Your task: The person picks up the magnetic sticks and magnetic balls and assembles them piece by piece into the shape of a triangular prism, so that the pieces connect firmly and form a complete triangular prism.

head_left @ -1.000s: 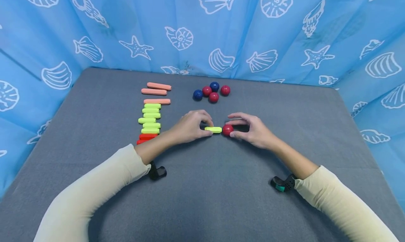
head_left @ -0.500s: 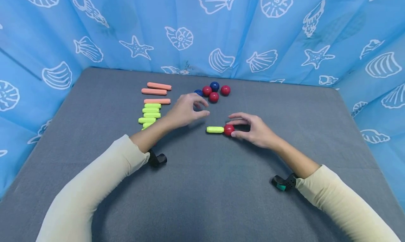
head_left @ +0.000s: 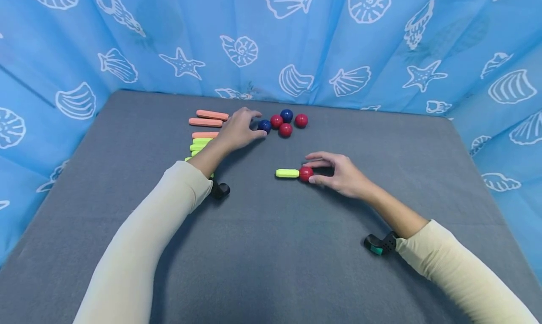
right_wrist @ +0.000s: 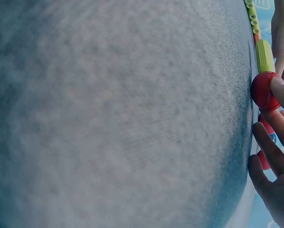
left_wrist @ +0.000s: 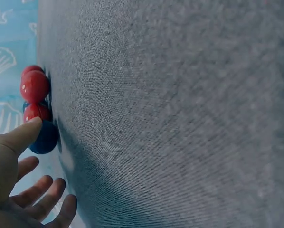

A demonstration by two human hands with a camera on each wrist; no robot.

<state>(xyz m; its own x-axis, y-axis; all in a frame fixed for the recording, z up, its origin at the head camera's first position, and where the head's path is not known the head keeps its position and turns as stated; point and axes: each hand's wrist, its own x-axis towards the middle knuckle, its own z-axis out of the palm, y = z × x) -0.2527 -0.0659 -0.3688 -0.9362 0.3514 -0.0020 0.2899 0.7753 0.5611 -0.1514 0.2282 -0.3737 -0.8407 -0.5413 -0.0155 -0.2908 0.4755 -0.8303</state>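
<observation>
Right hand (head_left: 342, 177) pinches a red ball (head_left: 305, 174) on the grey worktop (head_left: 271, 253), a yellow-green stick (head_left: 287, 173) abutting the ball's left side. Left hand (head_left: 238, 131), fingers spread, stands around a blue ball (head_left: 264, 126); contact cannot be determined, and loose red balls (head_left: 285, 130) lie just beside it.

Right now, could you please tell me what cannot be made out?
Head view: several green sticks, partly hidden by the left arm.
Left wrist view: most of the rear blue ball, hidden by red balls.
Right wrist view: part of the right hand, cut off by the edge.
</observation>
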